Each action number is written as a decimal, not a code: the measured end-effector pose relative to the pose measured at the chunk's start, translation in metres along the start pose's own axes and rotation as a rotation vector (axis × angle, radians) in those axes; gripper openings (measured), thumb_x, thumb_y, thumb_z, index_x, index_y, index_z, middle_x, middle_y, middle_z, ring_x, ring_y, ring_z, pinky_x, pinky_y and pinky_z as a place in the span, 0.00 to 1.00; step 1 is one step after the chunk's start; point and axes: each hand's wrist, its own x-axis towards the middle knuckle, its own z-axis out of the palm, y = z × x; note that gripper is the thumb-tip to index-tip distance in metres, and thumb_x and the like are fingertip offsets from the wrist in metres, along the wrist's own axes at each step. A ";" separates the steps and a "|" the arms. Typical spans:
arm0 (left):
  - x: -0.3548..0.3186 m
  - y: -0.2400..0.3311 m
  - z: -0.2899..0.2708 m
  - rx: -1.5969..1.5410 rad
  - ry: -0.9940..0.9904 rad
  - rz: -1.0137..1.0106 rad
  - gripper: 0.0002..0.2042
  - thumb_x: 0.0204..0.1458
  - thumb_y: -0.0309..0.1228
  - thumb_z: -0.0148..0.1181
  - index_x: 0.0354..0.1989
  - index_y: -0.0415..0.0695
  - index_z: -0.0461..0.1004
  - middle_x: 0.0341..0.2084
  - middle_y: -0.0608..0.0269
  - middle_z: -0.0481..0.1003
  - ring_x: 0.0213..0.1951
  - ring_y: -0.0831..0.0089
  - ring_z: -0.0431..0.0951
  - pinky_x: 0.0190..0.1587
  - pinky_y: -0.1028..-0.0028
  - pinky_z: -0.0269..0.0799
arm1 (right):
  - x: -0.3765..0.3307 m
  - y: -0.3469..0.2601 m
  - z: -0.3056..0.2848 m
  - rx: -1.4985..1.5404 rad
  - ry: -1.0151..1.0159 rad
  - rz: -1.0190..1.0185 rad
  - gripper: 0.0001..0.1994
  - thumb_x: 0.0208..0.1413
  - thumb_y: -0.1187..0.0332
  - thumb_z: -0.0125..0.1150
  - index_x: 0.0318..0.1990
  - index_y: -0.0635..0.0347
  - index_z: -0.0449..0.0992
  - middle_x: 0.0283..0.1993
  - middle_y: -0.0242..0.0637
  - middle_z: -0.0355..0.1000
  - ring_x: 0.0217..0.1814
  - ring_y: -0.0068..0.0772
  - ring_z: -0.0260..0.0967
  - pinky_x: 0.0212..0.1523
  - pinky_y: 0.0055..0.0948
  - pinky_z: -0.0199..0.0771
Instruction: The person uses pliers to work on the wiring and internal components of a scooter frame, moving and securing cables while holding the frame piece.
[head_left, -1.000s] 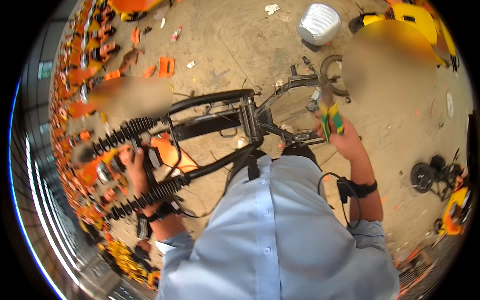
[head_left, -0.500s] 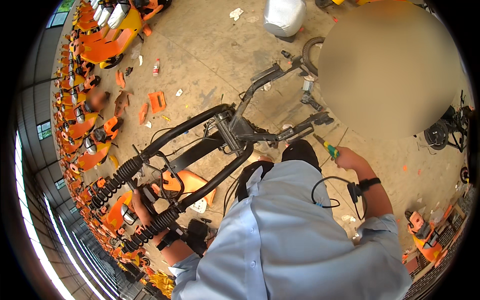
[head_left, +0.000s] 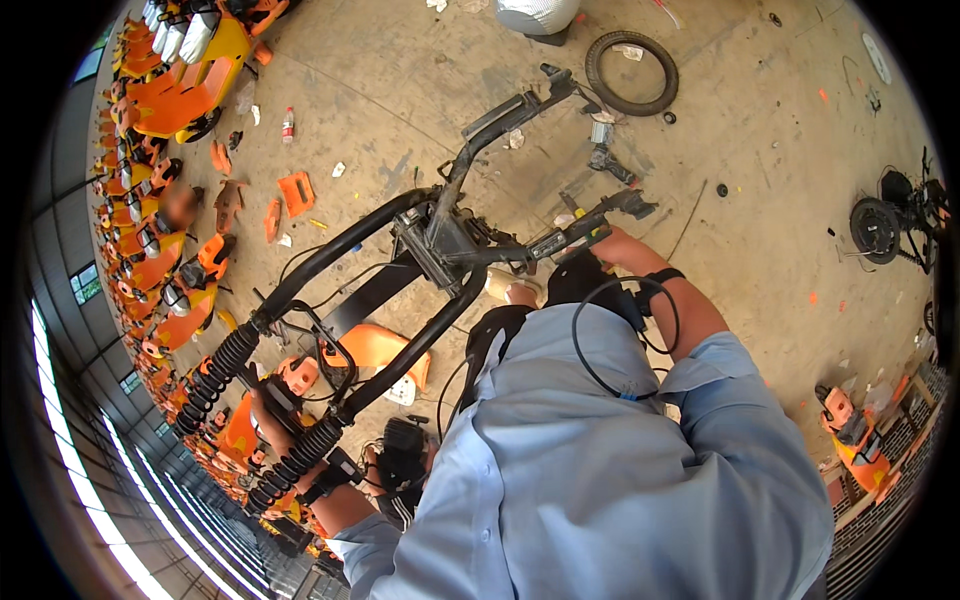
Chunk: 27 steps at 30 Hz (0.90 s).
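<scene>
Swinging round since half a second ago, the view now looks further along the black scooter frame (head_left: 400, 260), and a loose tyre (head_left: 632, 72) has come into sight on the concrete floor (head_left: 760, 170) beyond it. That frame lies tilted across the middle, its ribbed fork tubes (head_left: 225, 365) pointing lower left. Left hand (head_left: 272, 425) is down by those ribbed tubes, touching the lower one, though whether the fingers are wrapped round it I cannot tell. Right hand (head_left: 612, 242) is up at the frame's far arm, fingers closed on a small yellow-green tool (head_left: 598, 232) pressed to the metal. Orange body panels (head_left: 295, 192) lie scattered at left, and a row of orange scooters (head_left: 150, 250) lines the wall.
</scene>
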 end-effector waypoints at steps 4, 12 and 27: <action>0.019 -0.008 -0.014 -0.009 -0.091 -0.002 0.23 0.56 0.54 0.57 0.45 0.47 0.73 0.37 0.69 0.76 0.36 0.77 0.76 0.34 0.77 0.71 | 0.013 0.009 0.018 -0.136 -0.005 0.031 0.19 0.58 0.65 0.48 0.51 0.72 0.70 0.43 0.49 0.77 0.28 0.46 0.76 0.26 0.38 0.77; 0.030 -0.043 -0.054 -0.174 -0.196 0.040 0.28 0.53 0.52 0.61 0.56 0.45 0.68 0.40 0.66 0.75 0.38 0.76 0.76 0.35 0.74 0.75 | 0.006 0.013 0.006 0.154 -0.077 -0.070 0.14 0.54 0.63 0.59 0.42 0.64 0.76 0.33 0.38 0.74 0.26 0.32 0.71 0.27 0.33 0.72; 0.044 -0.054 -0.057 -0.053 -0.073 0.005 0.26 0.55 0.53 0.56 0.52 0.45 0.69 0.29 0.68 0.72 0.22 0.80 0.67 0.20 0.83 0.59 | 0.109 0.076 0.050 -0.154 0.123 -0.281 0.14 0.54 0.64 0.62 0.41 0.67 0.72 0.31 0.41 0.73 0.32 0.33 0.73 0.32 0.35 0.69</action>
